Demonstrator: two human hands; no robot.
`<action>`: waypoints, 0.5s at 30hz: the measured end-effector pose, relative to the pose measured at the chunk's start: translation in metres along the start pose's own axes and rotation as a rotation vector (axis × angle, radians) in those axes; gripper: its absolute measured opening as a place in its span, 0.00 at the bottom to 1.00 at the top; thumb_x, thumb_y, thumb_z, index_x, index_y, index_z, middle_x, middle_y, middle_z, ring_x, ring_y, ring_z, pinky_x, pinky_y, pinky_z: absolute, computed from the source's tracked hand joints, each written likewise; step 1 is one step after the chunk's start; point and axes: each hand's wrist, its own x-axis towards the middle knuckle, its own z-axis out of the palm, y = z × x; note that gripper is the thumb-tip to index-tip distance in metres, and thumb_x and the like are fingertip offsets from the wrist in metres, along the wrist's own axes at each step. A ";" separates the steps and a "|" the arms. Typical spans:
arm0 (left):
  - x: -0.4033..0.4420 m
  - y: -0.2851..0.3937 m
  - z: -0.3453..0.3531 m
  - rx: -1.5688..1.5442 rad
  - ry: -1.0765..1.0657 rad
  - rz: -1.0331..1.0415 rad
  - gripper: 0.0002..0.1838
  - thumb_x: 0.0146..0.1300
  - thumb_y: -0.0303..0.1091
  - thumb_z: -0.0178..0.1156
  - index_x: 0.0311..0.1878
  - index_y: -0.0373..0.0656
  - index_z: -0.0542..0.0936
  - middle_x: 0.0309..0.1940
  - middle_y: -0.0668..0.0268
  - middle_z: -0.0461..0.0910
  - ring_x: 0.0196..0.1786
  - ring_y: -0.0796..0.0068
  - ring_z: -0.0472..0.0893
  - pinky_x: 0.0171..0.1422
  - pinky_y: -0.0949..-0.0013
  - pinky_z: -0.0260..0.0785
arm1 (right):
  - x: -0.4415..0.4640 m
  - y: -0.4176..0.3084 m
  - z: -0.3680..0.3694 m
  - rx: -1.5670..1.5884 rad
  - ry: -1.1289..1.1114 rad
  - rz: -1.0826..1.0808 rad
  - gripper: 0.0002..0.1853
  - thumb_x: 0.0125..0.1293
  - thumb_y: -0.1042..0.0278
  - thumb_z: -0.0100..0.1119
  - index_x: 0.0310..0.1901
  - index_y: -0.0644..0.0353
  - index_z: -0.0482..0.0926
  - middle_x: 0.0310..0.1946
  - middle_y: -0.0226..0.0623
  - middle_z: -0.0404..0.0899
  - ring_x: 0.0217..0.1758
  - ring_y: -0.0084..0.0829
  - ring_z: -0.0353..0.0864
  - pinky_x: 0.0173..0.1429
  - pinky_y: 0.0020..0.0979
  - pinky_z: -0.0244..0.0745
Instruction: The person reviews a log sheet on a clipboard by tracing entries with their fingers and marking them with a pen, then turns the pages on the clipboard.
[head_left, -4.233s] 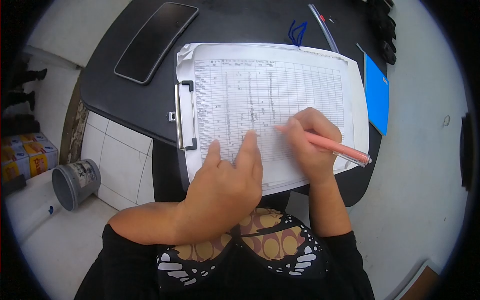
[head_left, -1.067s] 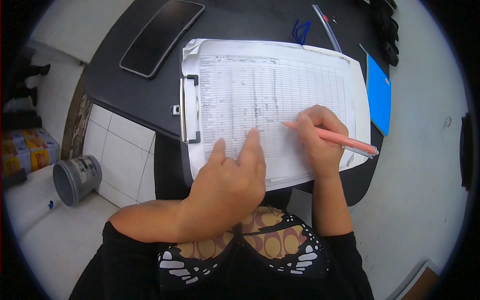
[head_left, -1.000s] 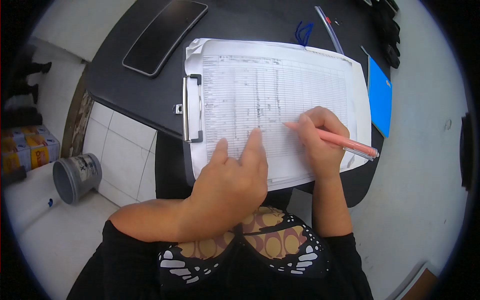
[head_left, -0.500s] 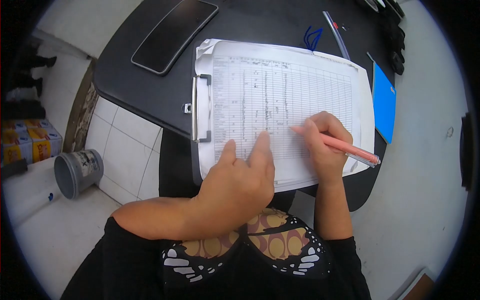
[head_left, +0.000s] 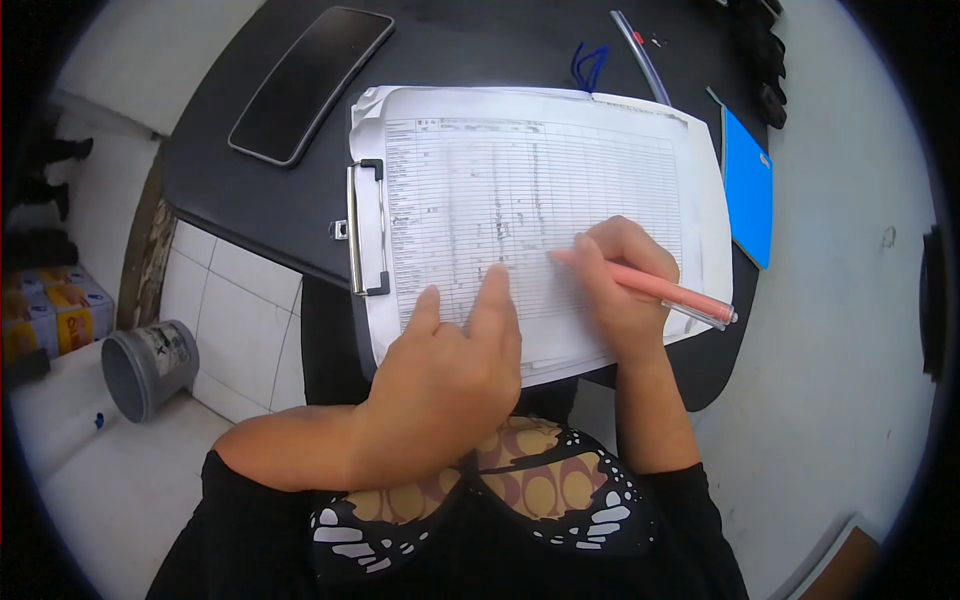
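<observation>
A printed table sheet [head_left: 620,180], with handwritten entries in several columns, tops a stack of papers on a clipboard. The clipboard's metal clip [head_left: 368,228] grips the stack along its left edge. My left hand [head_left: 450,360] lies on the lower left of the sheet, two fingers stretched out and touching the rows. In my right hand [head_left: 628,290] is a salmon-pink pen [head_left: 680,297], its tip at the sheet right of my left fingertips. Those fingers are closed round the pen's lower part. Parts of the lower rows are hidden under both hands.
On the black table [head_left: 250,215] a dark-screened phone [head_left: 312,85] lies upper left. Blue string [head_left: 590,70], a clear ruler-like strip [head_left: 642,58] and a blue notebook [head_left: 748,190] are beyond the papers. A grey bucket [head_left: 150,368] lies tipped on the floor near yellow boxes [head_left: 75,305].
The whole view has shifted, so the table and papers appear farther left. Both hands keep nearly the same places on the sheet, and the pen stays in my right hand.
</observation>
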 end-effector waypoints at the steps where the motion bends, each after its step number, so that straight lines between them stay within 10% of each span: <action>1: 0.000 0.000 0.000 0.001 0.001 0.000 0.31 0.57 0.45 0.65 0.55 0.27 0.78 0.61 0.40 0.73 0.28 0.67 0.80 0.59 0.56 0.73 | 0.000 0.000 0.000 -0.002 -0.002 -0.001 0.12 0.56 0.81 0.67 0.20 0.64 0.74 0.18 0.32 0.74 0.20 0.23 0.70 0.26 0.28 0.65; 15: 0.000 0.000 0.004 0.034 0.031 -0.001 0.29 0.55 0.44 0.67 0.52 0.28 0.80 0.61 0.41 0.75 0.25 0.70 0.79 0.58 0.57 0.75 | 0.000 0.001 0.002 -0.047 0.003 -0.024 0.12 0.54 0.82 0.67 0.20 0.64 0.72 0.18 0.32 0.73 0.19 0.24 0.69 0.25 0.28 0.64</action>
